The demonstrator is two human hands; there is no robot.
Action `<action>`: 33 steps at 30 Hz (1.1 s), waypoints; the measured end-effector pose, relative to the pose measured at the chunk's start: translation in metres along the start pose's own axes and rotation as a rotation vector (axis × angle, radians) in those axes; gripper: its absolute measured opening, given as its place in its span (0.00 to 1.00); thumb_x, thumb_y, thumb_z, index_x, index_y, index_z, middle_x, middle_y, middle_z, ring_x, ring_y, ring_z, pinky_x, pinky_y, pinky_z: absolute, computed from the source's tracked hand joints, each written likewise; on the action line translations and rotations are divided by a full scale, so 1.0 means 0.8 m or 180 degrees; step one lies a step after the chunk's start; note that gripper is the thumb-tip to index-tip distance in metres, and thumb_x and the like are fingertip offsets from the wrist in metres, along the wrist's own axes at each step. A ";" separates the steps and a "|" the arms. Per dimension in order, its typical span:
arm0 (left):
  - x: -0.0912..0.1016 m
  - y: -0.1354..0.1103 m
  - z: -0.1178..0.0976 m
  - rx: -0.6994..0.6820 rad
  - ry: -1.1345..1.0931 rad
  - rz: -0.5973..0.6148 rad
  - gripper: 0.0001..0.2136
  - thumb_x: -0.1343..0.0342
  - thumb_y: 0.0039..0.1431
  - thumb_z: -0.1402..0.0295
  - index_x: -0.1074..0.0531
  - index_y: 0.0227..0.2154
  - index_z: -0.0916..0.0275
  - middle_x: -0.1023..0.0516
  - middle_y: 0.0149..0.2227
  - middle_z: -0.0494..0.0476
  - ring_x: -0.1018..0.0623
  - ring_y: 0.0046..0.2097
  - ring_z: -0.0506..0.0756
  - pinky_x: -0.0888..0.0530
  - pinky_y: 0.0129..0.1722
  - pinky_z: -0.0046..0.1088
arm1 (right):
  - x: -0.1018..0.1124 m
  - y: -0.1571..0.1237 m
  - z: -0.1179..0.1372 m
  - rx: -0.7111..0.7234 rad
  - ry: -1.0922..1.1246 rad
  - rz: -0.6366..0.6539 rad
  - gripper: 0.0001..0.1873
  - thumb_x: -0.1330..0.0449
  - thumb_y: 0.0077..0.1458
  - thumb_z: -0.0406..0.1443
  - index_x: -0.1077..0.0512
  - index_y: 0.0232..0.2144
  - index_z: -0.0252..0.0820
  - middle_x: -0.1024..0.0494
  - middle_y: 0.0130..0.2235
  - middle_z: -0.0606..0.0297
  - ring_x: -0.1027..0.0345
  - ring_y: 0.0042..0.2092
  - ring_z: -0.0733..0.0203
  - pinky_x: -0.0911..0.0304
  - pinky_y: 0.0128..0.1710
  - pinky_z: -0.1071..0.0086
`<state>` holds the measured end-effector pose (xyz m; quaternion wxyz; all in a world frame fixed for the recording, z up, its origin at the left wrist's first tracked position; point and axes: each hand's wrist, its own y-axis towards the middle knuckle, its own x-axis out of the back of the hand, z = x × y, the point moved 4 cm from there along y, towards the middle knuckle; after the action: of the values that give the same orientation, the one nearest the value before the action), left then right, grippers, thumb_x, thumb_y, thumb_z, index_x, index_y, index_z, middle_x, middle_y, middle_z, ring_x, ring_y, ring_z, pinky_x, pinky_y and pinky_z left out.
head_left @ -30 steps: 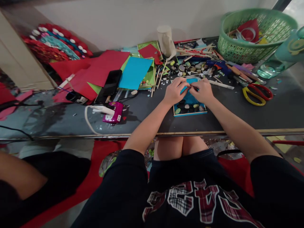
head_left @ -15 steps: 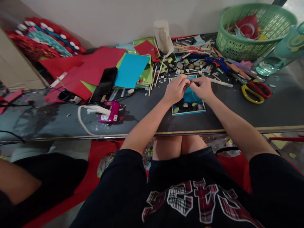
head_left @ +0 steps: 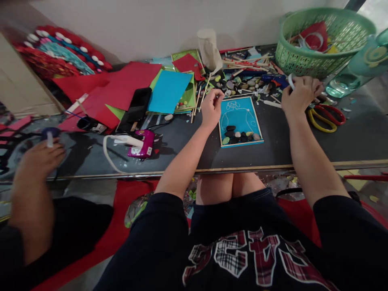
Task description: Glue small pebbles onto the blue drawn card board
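Observation:
A small blue framed board lies on the dark table, with a white line drawing on it and a row of pebbles along its near edge. My left hand hovers just left of the board, fingers pinched together; what they hold is too small to name. My right hand is off to the right, over the red and yellow scissors, closed on a small white piece. Loose pebbles lie beyond the board.
A green basket stands at the back right beside a teal water bottle. Coloured paper sheets, a black phone, a pink charger and sticks litter the table. Another person's hand holds a small tool at the left.
My hands were together over the board; now they have parted, the right moving to the right with a white piece, the left slightly left. Another person's hand came into view at the left.

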<state>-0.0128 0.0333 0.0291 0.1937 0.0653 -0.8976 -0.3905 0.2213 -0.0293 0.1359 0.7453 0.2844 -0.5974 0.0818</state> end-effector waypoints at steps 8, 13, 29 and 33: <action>0.006 0.008 0.010 0.0186 -0.0103 -0.0276 0.27 0.58 0.71 0.36 0.29 0.41 0.55 0.25 0.35 0.55 0.22 0.36 0.54 0.21 0.42 0.34 | -0.008 -0.023 -0.027 -0.1168 -0.0619 -0.0250 0.29 0.57 0.71 0.44 0.28 0.66 0.59 0.30 0.70 0.52 0.46 0.72 0.28 0.50 0.62 0.30; 0.012 0.011 0.022 0.0340 -0.0155 -0.0384 0.28 0.58 0.69 0.34 0.31 0.48 0.53 0.24 0.37 0.56 0.23 0.35 0.54 0.22 0.39 0.34 | -0.020 -0.019 -0.050 -0.2229 -0.0865 -0.0804 0.28 0.52 0.67 0.37 0.27 0.64 0.51 0.37 0.73 0.49 0.48 0.74 0.32 0.52 0.66 0.33; 0.021 0.003 0.052 0.0596 0.0077 -0.1081 0.26 0.58 0.71 0.36 0.34 0.49 0.53 0.23 0.44 0.58 0.21 0.41 0.54 0.22 0.44 0.33 | -0.123 0.168 -0.027 0.0211 -0.0366 0.0109 0.19 0.41 0.68 0.40 0.25 0.25 0.39 0.18 0.48 0.51 0.38 0.59 0.49 0.46 0.61 0.47; 0.020 0.002 0.062 0.0506 0.0180 -0.1174 0.26 0.65 0.74 0.40 0.34 0.52 0.54 0.24 0.48 0.61 0.20 0.49 0.56 0.22 0.51 0.34 | -0.115 0.178 -0.023 0.0468 -0.0481 0.0113 0.19 0.40 0.66 0.46 0.23 0.27 0.41 0.18 0.44 0.53 0.36 0.59 0.46 0.44 0.62 0.45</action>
<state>-0.0469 0.0635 0.0044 0.1383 0.2547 -0.8926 -0.3454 0.1459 0.1175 0.0940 0.6737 0.3330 -0.6493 0.1169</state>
